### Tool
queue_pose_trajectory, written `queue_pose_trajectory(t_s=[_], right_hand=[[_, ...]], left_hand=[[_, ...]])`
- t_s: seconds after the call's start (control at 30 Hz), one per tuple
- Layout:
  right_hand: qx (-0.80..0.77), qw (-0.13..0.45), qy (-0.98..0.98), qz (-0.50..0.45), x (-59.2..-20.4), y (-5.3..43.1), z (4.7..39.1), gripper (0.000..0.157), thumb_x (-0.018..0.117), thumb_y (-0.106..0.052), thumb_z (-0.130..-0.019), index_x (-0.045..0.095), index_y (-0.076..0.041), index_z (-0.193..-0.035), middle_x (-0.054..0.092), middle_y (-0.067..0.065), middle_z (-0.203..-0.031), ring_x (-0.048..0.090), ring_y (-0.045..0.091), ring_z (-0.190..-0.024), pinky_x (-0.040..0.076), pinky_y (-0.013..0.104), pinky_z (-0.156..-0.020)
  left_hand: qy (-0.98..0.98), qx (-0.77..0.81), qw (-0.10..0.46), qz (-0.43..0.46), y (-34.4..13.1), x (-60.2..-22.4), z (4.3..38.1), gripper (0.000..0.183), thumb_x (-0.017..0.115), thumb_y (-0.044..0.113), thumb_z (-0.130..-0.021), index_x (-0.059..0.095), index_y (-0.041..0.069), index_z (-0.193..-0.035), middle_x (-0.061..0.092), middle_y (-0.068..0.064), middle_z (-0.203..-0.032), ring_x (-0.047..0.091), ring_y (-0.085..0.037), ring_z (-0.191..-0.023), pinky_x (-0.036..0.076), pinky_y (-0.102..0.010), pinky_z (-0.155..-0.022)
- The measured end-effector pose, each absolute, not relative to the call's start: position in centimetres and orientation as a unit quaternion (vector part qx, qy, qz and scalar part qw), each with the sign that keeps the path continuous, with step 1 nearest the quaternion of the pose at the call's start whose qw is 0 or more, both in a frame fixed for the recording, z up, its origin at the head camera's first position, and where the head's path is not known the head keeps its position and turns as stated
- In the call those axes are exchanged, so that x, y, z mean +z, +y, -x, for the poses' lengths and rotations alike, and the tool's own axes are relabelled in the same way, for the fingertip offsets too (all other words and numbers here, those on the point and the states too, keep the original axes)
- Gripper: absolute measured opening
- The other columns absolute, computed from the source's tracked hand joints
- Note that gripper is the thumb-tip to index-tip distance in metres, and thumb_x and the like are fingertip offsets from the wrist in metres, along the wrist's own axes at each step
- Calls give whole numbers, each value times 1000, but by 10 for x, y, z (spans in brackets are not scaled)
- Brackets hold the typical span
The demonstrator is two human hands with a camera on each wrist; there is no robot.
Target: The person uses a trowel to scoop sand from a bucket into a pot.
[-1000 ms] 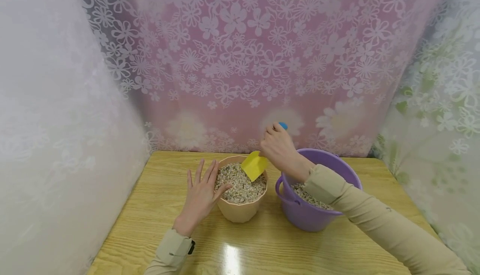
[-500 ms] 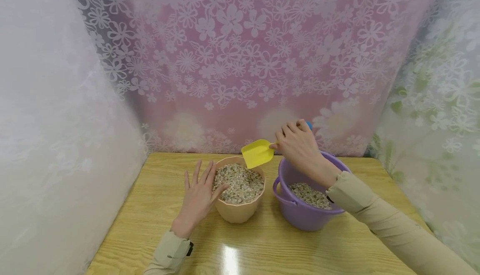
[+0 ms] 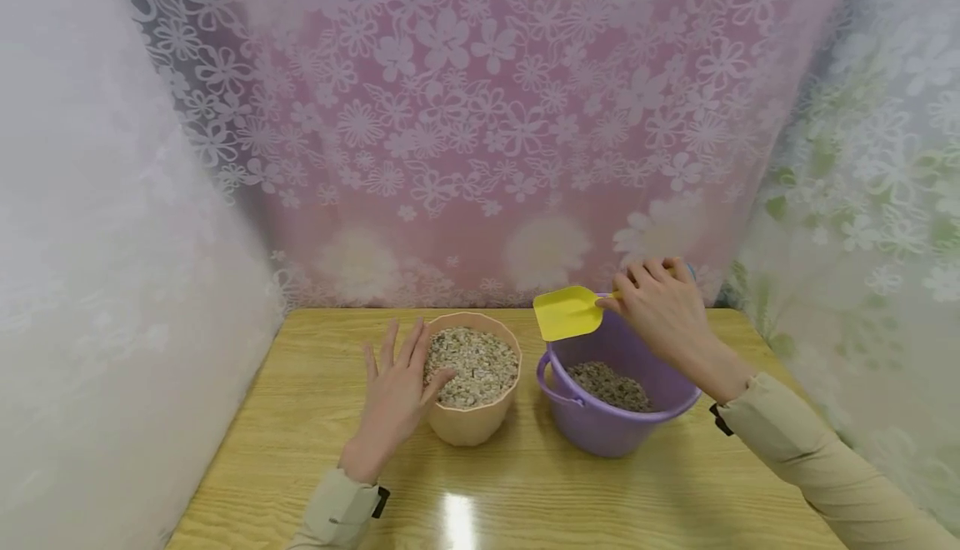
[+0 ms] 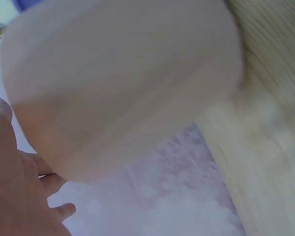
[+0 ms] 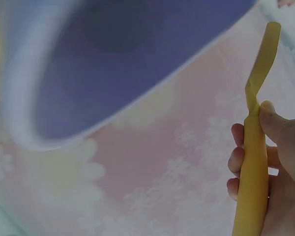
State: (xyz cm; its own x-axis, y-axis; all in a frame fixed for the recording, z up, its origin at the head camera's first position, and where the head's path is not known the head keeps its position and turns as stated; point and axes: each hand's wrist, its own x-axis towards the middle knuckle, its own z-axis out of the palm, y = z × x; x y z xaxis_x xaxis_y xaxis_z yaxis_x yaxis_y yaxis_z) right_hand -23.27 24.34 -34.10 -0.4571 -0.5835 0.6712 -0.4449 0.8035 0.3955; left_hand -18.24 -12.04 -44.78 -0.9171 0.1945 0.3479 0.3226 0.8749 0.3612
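My right hand grips the yellow handle of a small toy shovel, whose flat blade points left over the near-left rim area of a purple bucket. No grains show on the blade. In the right wrist view the fingers wrap the shovel's handle. Down in the bucket lies a layer of pale gravel-like grains. My left hand rests with spread, straight fingers against the left rim of a peach flowerpot, thumb over its edge. The same kind of grains fills the pot nearly to the rim.
Pot and bucket stand side by side on a wood-grain table, with a gap between them. A pink flowered curtain hangs right behind the table. Pale sheets flank it at the left and right.
My right hand has drawn the shovel up from the flowerpot and carried it right, over the bucket, levelling the blade. The left hand has stayed at the pot.
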Motion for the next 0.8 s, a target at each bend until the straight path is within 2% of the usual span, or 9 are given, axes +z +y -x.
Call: queue_pose_trajectory(t_s=[0.17,0.27,0.4,0.5,0.63,0.8], right_hand=[[-98,448,-834,-307,-352,262,228,65,21,-49,-110,47,-1,-75,49,14,-70,46,33,-67,40,50,-71],[-111,438,-839,-303,-361,272,225,67,16,-47,-111,48,0,-75,49,14,-71,45,32,-68,40,50,-72],[-133,406,-855,-294,-373,285,225,72,10,-49,-109,50,-1,-74,51,13,-72,46,31,-70,39,48,-73],[-165,384,-858,-300,-380,293,227,63,24,-50,-104,49,-2,-71,54,13,-73,50,31,-73,40,46,-74],[-235,359,-845,-320,-386,298,231,40,53,-37,-87,46,-2,-70,56,15,-77,52,31,-80,46,44,-86],[-308,328,-828,-335,-392,302,241,40,76,-34,-78,53,-2,-74,56,14,-82,51,31,-83,44,43,-91]], left_hand=[[-950,-203,169,167,-93,-430,181,81,53,58,-99,32,11,-160,30,-7,-165,7,-35,-156,5,-72,-118],[-944,-207,171,190,-71,-420,179,79,54,56,-98,34,10,-159,28,-5,-166,7,-35,-156,5,-71,-119],[-938,-211,155,226,-40,-412,175,76,47,57,-102,34,10,-159,22,-3,-168,2,-32,-157,2,-68,-120],[-937,-195,147,249,-18,-409,174,77,38,62,-103,30,12,-161,19,-2,-169,-3,-29,-157,0,-66,-120],[-939,-178,131,265,6,-407,175,82,34,67,-100,25,14,-162,19,-2,-168,-4,-27,-157,4,-67,-120],[-944,-162,112,264,28,-415,181,86,35,70,-98,31,10,-160,21,-4,-168,2,-29,-157,13,-67,-120]])
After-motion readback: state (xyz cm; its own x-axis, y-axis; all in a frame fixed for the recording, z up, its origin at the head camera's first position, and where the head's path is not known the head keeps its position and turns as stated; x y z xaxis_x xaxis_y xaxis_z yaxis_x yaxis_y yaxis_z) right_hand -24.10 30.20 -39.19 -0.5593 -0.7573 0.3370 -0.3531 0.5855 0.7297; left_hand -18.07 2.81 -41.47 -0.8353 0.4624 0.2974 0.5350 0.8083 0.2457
